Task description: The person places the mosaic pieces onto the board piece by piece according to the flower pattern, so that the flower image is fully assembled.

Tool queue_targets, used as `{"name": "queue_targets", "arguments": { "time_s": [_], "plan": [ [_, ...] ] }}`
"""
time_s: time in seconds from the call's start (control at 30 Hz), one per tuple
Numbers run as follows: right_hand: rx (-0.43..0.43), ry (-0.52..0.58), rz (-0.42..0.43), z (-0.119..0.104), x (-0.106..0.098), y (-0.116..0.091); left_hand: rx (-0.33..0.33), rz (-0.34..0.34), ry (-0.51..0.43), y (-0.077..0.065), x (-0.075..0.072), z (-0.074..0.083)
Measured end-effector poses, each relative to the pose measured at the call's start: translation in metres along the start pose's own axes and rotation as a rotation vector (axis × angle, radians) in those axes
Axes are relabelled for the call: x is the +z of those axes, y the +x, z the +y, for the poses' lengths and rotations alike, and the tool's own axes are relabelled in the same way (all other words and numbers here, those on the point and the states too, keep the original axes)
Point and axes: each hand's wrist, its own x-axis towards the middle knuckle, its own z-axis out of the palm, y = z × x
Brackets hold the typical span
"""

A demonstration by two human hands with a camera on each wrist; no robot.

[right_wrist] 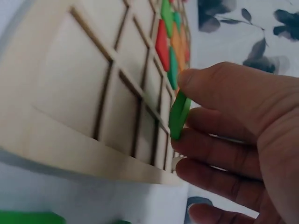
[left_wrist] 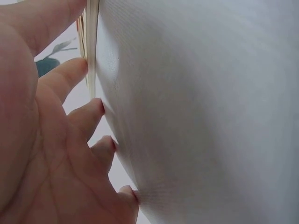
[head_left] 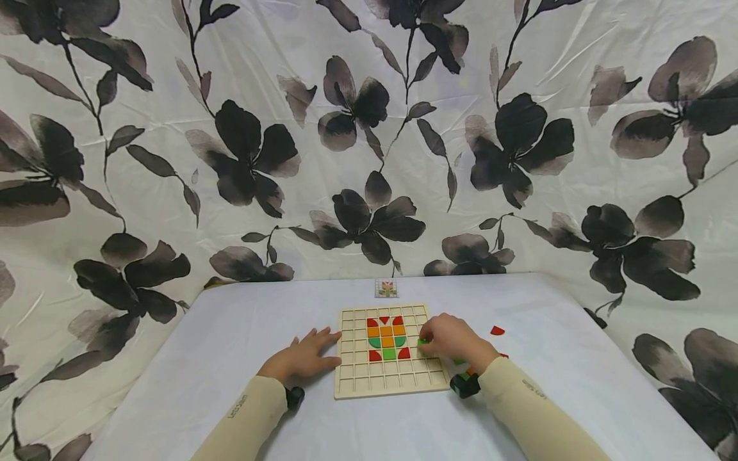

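Note:
A wooden grid board [head_left: 357,387] lies on the table, with red, orange and green flat tiles set in its middle squares. My right hand [head_left: 452,339] is over the board's right side and pinches a green tile [right_wrist: 179,116] between thumb and fingers. In the right wrist view that tile is tilted close to the grid, beside the placed tiles; whether it touches the board I cannot tell. My left hand [head_left: 305,356] lies with fingers spread at the board's left edge. In the left wrist view its thumb and index finger [left_wrist: 70,77] touch the board's side.
A small pattern card [head_left: 386,288] lies beyond the board at the table's back. To the right is a red quarter-round tile [head_left: 497,331], with more loose tiles partly hidden by my right wrist. A floral cloth [head_left: 369,160] hangs behind the white table [head_left: 230,333].

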Motion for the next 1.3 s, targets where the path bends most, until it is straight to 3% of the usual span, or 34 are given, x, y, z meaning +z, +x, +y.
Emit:
{"name": "queue_targets", "arguments": {
  "time_s": [0.27,0.57,0.9,1.1,1.3],
  "plan": [
    [-0.119,-0.043,-0.006,-0.006,0.008,0.000,0.004,-0.001,-0.008,0.001,0.001,-0.001],
    [-0.181,-0.060,0.005,-0.007,0.012,0.002,0.001,0.000,-0.008,0.000,0.001,0.000],
    [-0.192,0.085,-0.019,0.006,0.014,0.010,-0.003,-0.002,-0.016,0.001,0.002,-0.001],
    [-0.225,0.098,-0.042,0.013,0.014,0.009,-0.003,-0.006,-0.016,0.000,0.001,-0.001],
    [-0.164,0.128,-0.030,0.019,0.008,0.002,-0.004,-0.005,-0.014,-0.001,-0.001,0.001]
  ]
}}
